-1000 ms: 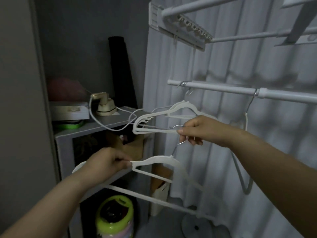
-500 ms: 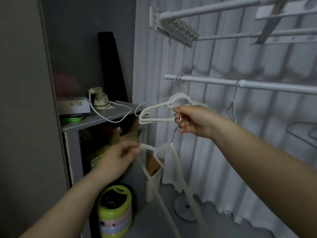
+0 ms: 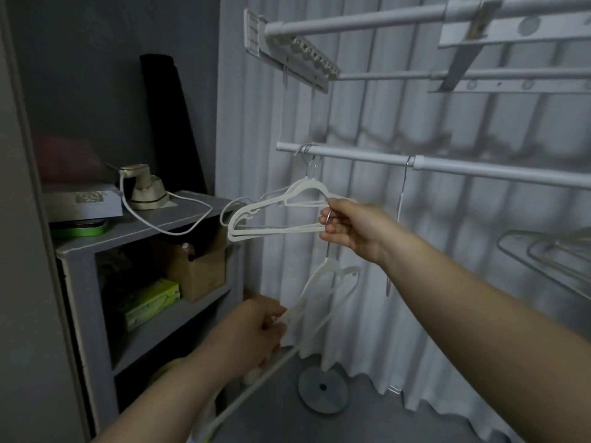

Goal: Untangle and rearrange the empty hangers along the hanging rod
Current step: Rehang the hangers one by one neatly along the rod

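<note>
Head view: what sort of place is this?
Likely a home laundry or drying corner: hangers on a rod, a drying rack overhead, and an iron nearby.

— Right hand [image 3: 351,230]?
— Raised, arm stretched forward from the lower right, fingers curled, pinching the hook of a hanger [image 3: 329,266].
— Left hand [image 3: 252,334]?
— Lower, forearm coming in from the bottom edge, back of the hand up, fingers closed round the same hanger's lower end.

The rod [image 3: 358,155] lies bare between the hung white hangers [image 3: 307,184] and the wire hanger [image 3: 403,187].
</note>
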